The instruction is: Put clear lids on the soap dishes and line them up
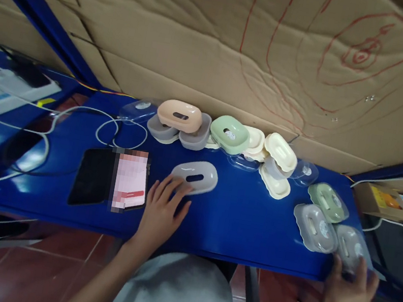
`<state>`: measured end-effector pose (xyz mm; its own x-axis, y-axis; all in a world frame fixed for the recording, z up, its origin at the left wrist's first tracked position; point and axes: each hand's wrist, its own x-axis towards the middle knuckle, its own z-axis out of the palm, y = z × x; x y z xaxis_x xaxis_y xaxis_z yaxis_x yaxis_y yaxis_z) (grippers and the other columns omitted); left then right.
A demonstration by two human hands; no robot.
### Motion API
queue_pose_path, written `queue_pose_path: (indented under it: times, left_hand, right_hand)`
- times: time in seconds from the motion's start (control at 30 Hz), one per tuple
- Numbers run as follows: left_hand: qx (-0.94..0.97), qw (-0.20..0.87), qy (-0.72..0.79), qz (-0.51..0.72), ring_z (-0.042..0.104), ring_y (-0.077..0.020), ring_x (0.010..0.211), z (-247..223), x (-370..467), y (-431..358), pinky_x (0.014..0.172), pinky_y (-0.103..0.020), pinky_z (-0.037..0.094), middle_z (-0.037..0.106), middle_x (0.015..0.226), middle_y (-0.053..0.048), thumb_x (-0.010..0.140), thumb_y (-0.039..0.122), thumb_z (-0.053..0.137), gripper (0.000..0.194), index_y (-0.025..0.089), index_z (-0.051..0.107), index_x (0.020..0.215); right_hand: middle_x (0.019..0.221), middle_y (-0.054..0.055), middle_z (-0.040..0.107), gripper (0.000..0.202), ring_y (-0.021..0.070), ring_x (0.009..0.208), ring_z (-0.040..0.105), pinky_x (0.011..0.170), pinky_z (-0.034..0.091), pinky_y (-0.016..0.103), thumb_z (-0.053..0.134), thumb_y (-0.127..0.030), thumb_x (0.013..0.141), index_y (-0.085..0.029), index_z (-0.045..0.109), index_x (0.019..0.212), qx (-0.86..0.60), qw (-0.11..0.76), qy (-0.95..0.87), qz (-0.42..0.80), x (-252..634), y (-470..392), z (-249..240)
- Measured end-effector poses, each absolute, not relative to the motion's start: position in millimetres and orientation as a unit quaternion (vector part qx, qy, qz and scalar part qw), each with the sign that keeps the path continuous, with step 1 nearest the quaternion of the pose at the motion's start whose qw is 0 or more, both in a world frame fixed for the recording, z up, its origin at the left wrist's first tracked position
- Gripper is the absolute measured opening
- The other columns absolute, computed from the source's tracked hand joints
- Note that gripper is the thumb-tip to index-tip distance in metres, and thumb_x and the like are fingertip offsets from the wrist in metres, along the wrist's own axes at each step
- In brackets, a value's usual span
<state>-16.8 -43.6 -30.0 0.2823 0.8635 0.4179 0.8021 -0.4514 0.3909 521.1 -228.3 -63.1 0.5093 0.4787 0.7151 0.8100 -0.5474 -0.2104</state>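
My left hand (166,207) lies palm down with its fingers spread, the fingertips at the near left edge of a light grey oval soap dish tray (207,176) with a slot in its middle. Over at the right front corner, my right hand (352,287) has its fingers apart and touches the near side of a grey soap box with a clear lid (351,242). Beside that box sit another lidded grey soap box (314,226) and a lidded green one (326,200).
Along the cardboard wall (190,30) stand soap dish parts: a peach tray (171,110), grey bases (192,139), a green tray (225,124), cream pieces (282,151) and clear lids (306,172). Left are a phone with a lit screen (131,175), a black case (92,176) and white cables (47,146).
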Motion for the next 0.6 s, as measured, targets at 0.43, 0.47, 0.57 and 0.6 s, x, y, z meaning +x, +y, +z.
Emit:
queue_pose_path:
  times: [0.43, 0.47, 0.57, 0.6]
  left_hand:
    - [0.867, 0.12, 0.396, 0.276, 0.052, -0.0335, 0.148, -25, -8, -44, 0.117, -0.055, 0.051, 0.067, 0.143, -0.011, 0.105, 0.02, 0.059, 0.028, 0.024, 0.07, 0.13]
    - [0.873, 0.123, 0.388, 0.269, 0.052, -0.0335, 0.148, -25, -6, -44, 0.117, -0.055, 0.051, 0.067, 0.144, -0.011, 0.106, 0.02, 0.059, 0.028, 0.024, 0.07, 0.131]
    - [0.878, 0.139, 0.371, 0.268, 0.05, -0.0322, 0.15, -25, -5, -43, 0.117, -0.054, 0.051, 0.065, 0.147, -0.01, 0.106, 0.02, 0.058, 0.03, 0.024, 0.067, 0.134]
    - [0.876, 0.146, 0.369, 0.275, 0.049, -0.0314, 0.151, -25, -5, -43, 0.118, -0.054, 0.051, 0.064, 0.148, -0.01, 0.107, 0.02, 0.058, 0.03, 0.024, 0.067, 0.135]
  right_hand:
    - [0.129, 0.021, 0.076, 0.055, 0.0343, 0.124, 0.071, 0.105, 0.055, 0.052, 0.048, -0.052, 0.109, -0.011, 0.071, 0.137, -0.706, 0.274, -0.633, -0.16, 418, -80, 49]
    - [0.132, 0.017, 0.076, 0.052, 0.0303, 0.127, 0.07, 0.11, 0.053, 0.047, 0.051, -0.053, 0.109, -0.014, 0.074, 0.133, -0.685, 0.249, -0.672, -0.135, 408, -55, 53]
    - [0.133, 0.011, 0.076, 0.05, 0.028, 0.128, 0.069, 0.111, 0.05, 0.047, 0.05, -0.056, 0.109, -0.018, 0.075, 0.132, -0.665, 0.219, -0.704, -0.117, 392, 6, 53]
    - [0.129, 0.01, 0.077, 0.052, 0.0291, 0.125, 0.07, 0.109, 0.05, 0.049, 0.048, -0.057, 0.109, -0.018, 0.076, 0.129, -0.663, 0.213, -0.708, -0.116, 391, 20, 51]
